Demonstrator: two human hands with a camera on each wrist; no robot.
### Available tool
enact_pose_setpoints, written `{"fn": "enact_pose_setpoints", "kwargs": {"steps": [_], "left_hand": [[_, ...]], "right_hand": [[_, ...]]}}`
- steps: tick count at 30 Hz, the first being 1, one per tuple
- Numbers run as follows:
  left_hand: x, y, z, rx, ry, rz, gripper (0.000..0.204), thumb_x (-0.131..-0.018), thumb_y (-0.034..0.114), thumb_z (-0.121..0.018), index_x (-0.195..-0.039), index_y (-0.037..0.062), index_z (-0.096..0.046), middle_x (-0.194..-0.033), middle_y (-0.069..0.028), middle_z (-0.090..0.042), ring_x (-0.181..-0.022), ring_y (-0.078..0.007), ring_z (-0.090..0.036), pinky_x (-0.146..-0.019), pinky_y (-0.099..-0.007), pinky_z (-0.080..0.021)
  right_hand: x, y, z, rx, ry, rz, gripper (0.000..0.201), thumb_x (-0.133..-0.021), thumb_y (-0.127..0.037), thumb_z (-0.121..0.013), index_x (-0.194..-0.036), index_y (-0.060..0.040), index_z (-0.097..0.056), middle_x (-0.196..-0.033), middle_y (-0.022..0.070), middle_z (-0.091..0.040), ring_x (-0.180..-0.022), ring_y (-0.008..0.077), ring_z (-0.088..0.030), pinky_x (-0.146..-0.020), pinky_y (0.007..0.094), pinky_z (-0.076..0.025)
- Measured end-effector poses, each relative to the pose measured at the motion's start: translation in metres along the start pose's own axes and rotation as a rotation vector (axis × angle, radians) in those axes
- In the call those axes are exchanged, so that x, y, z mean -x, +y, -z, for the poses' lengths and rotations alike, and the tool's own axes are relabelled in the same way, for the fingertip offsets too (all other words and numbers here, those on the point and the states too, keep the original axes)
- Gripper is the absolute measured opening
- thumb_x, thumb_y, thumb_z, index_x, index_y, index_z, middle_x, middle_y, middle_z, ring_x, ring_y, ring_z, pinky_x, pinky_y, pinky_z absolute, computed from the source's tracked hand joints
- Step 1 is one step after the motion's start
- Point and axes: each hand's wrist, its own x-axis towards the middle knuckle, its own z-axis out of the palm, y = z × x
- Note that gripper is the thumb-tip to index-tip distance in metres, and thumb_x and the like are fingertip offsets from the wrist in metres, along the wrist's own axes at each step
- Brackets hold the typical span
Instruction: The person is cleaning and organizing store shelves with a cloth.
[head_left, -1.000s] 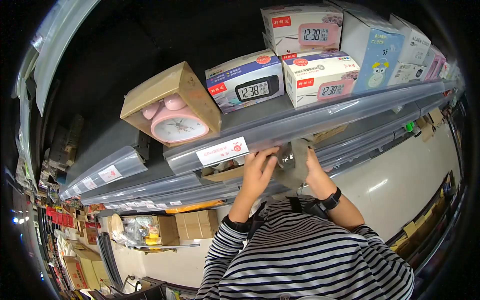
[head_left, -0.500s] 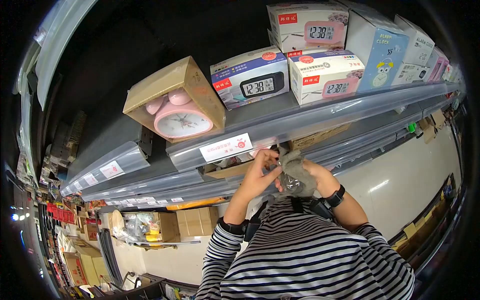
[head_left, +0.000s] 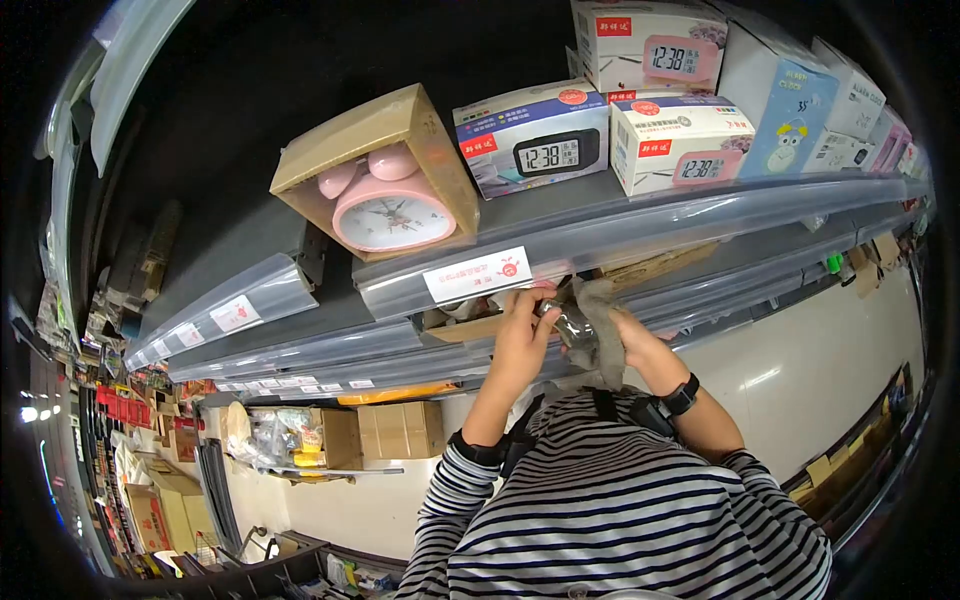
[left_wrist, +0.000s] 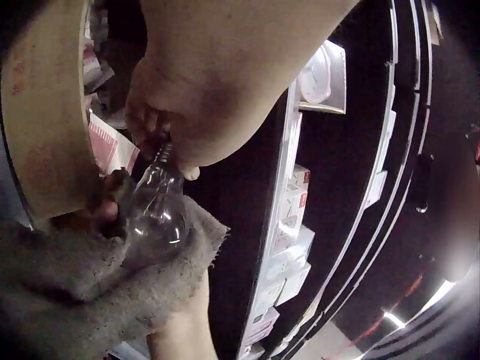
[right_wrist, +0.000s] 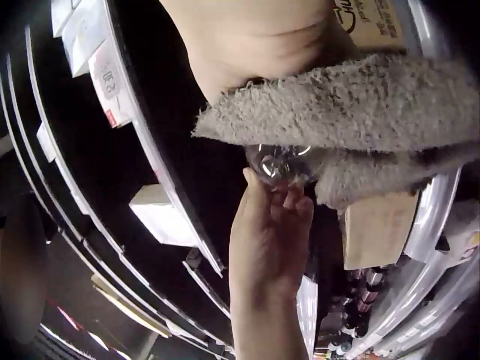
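Note:
My left hand [head_left: 520, 345] pinches the metal screw base of a clear glass light bulb [left_wrist: 156, 214]; the bulb's round end points away from that hand. A grey fluffy cloth [head_left: 598, 325] lies around the far side of the glass, gripped by my right hand [head_left: 645, 350]. In the right wrist view the cloth [right_wrist: 322, 105] covers the right fingers and part of the bulb [right_wrist: 274, 161]. Both hands are close together, just below the shelf's front edge, beside an open cardboard box [left_wrist: 45, 112].
Above the hands, a shelf with a clear plastic price strip [head_left: 650, 230] carries a pink twin-bell alarm clock [head_left: 395, 215] in a brown box and several boxed digital clocks [head_left: 545, 150]. Lower shelves run behind the hands. Cardboard boxes [head_left: 400, 430] stand at lower left.
The bulb and cloth have come down and closer to the body from under the shelf edge, then lifted slightly. The cloth has shifted around the glass. The head view has turned a little.

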Motion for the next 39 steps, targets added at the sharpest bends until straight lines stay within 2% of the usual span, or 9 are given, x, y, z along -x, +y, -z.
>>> {"fn": "enact_pose_setpoints", "kwargs": {"steps": [9, 13, 18, 20, 22, 24, 29, 35, 39], "left_hand": [[0.007, -0.002, 0.005, -0.300, 0.157, -0.120, 0.028, -0.090, 0.021, -0.057, -0.102, -0.0033, -0.052, -0.094, -0.0174, -0.054, -0.073, -0.0281, -0.054, -0.067, -0.0358, -0.045], [0.009, -0.016, 0.018, -0.112, 0.045, 0.274, 0.030, -0.091, 0.028, -0.056, -0.099, -0.0010, -0.054, -0.091, -0.0225, -0.059, -0.081, -0.0390, -0.057, -0.071, -0.0411, -0.045], [0.013, 0.004, 0.028, -0.141, 0.001, 0.142, 0.030, -0.089, 0.026, -0.058, -0.098, -0.0015, -0.054, -0.087, -0.0201, -0.060, -0.078, -0.0368, -0.059, -0.068, -0.0409, -0.046], [0.013, 0.015, 0.028, -0.368, -0.013, -0.238, 0.027, -0.087, 0.024, -0.060, -0.097, -0.0004, -0.054, -0.084, -0.0182, -0.061, -0.074, -0.0355, -0.060, -0.065, -0.0411, -0.046], [0.015, 0.005, 0.023, -0.427, -0.061, -0.238, 0.024, -0.085, 0.021, -0.062, -0.097, 0.0015, -0.053, -0.077, -0.0176, -0.061, -0.069, -0.0354, -0.060, -0.062, -0.0422, -0.047], [0.017, -0.013, 0.016, -0.444, -0.142, -0.074, 0.026, -0.086, 0.023, -0.062, -0.096, 0.0019, -0.053, -0.073, -0.0177, -0.060, -0.065, -0.0364, -0.059, -0.060, -0.0423, -0.047], [0.026, -0.026, 0.011, -0.206, -0.175, 0.078, 0.038, -0.094, 0.037, -0.049, -0.094, -0.0002, -0.052, -0.063, -0.0166, -0.056, -0.056, -0.0308, -0.058, -0.051, -0.0393, -0.044], [0.039, -0.049, 0.025, 0.433, -0.678, 0.921, 0.044, -0.095, 0.046, -0.043, -0.086, 0.0044, -0.053, -0.058, 0.0034, -0.042, -0.043, -0.0116, -0.040, -0.041, -0.0256, -0.034], [0.052, -0.043, 0.024, 0.453, -0.579, 0.786, 0.042, -0.095, 0.044, -0.044, -0.089, 0.0030, -0.051, -0.060, -0.0005, -0.048, -0.045, -0.0131, -0.045, -0.045, -0.0267, -0.038]], "right_hand": [[0.006, 0.008, -0.035, 0.662, 0.181, 0.788, 0.036, -0.079, -0.013, -0.063, -0.112, -0.0031, -0.055, -0.107, 0.0088, -0.061, -0.092, 0.0179, -0.060, -0.078, 0.0326, -0.048], [0.028, -0.017, -0.084, 1.094, 0.284, 1.068, 0.045, -0.066, -0.007, -0.071, -0.108, -0.0037, -0.057, -0.102, 0.0085, -0.063, -0.093, 0.0193, -0.061, -0.081, 0.0319, -0.049], [0.012, 0.001, -0.052, 0.720, 0.152, 0.830, 0.036, -0.074, -0.007, -0.061, -0.109, -0.0030, -0.056, -0.103, 0.0101, -0.063, -0.092, 0.0218, -0.063, -0.081, 0.0338, -0.051], [0.026, -0.018, -0.063, -0.192, 0.072, 0.136, 0.024, -0.083, -0.006, -0.053, -0.107, -0.0021, -0.057, -0.103, 0.0086, -0.063, -0.088, 0.0180, -0.061, -0.080, 0.0308, -0.050], [0.030, 0.008, -0.058, -0.263, 0.161, 0.128, 0.022, -0.089, -0.009, -0.046, -0.107, -0.0020, -0.058, -0.102, 0.0074, -0.062, -0.085, 0.0171, -0.061, -0.078, 0.0294, -0.049], [0.023, 0.040, -0.034, 0.443, 0.417, 0.707, 0.026, -0.088, -0.006, -0.048, -0.114, -0.0026, -0.054, -0.100, 0.0078, -0.062, -0.085, 0.0192, -0.062, -0.076, 0.0307, -0.050], [0.049, 0.038, -0.055, 0.842, 0.407, 0.827, 0.063, -0.065, -0.019, -0.071, -0.120, 0.0010, -0.048, -0.103, 0.0162, -0.061, -0.088, 0.0275, -0.062, -0.076, 0.0353, -0.049], [0.084, 0.065, -0.066, 1.529, 0.402, 1.018, 0.067, -0.067, -0.029, -0.071, -0.119, 0.0057, -0.044, -0.114, 0.0279, -0.049, -0.092, 0.0463, -0.054, -0.078, 0.0427, -0.049], [0.089, 0.070, -0.075, 1.475, 0.476, 1.012, 0.060, -0.071, -0.025, -0.068, -0.119, 0.0034, -0.045, -0.111, 0.0255, -0.051, -0.094, 0.0448, -0.054, -0.078, 0.0417, -0.049]]}}
